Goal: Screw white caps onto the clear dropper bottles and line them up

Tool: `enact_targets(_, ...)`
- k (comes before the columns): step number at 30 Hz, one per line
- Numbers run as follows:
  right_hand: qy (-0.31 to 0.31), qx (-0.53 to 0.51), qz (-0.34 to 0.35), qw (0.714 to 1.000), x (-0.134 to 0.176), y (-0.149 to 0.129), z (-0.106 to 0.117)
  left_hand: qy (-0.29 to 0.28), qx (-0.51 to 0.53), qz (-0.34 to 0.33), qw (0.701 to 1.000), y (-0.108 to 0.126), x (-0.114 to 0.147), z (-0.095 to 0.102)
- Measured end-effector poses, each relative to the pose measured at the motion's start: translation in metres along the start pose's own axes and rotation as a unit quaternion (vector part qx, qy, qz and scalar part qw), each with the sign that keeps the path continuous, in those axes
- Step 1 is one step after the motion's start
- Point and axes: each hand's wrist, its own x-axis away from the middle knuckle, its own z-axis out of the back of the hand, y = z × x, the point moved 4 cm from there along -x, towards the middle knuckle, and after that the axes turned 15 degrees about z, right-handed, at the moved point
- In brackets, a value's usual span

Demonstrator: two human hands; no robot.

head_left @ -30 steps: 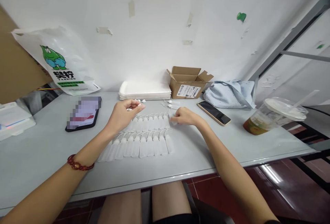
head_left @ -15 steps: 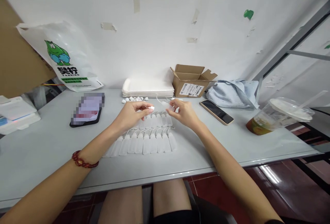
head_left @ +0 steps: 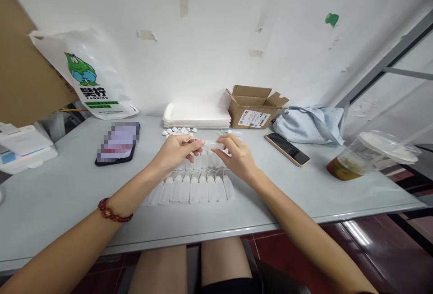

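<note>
My right hand is closed around one end of a small translucent plastic bottle, held level above the table. At the bottle's other end, my left hand pinches with thumb and fingers; the white cap there is mostly covered by the fingertips. A thin white cord shows by the left fingers. Under my hands, similar bottles with white cords at their necks lie side by side in two rows. Several loose white caps sit just behind my left hand.
Behind stand a stack of white trays and an open cardboard box. To the right are a phone, a pale cloth bag and a drink cup. Another phone and a white plastic bag are left.
My hands have come together: the left fingers with the white cap now meet the end of the bottle in my right hand. The view has shifted slightly.
</note>
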Motion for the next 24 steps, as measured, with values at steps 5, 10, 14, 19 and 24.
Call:
enact_targets(5,0.034,0.009,0.023,0.999,-0.0012,-0.0047,0.0014,-0.027,0.006,0.016,0.999,-0.0023,-0.0010,-0.0003)
enact_targets(10,0.026,-0.039,-0.016,0.999,0.0022,-0.0023,-0.0007,-0.004,-0.031,-0.023,0.999,0.0025,0.0005,-0.0004)
enact_targets(14,0.032,-0.060,-0.053,0.996,0.0031,-0.0009,0.0015,0.015,-0.063,-0.057,0.996,0.0071,0.0023,0.0001)
enact_targets(19,0.054,-0.066,-0.060,0.995,0.0014,-0.0017,0.0039,0.020,-0.068,-0.073,0.995,0.0062,0.0019,0.0031)
enact_targets(24,0.063,-0.039,-0.052,0.996,0.0011,-0.0036,0.0018,-0.003,-0.011,-0.032,0.999,0.0039,0.0011,0.0016)
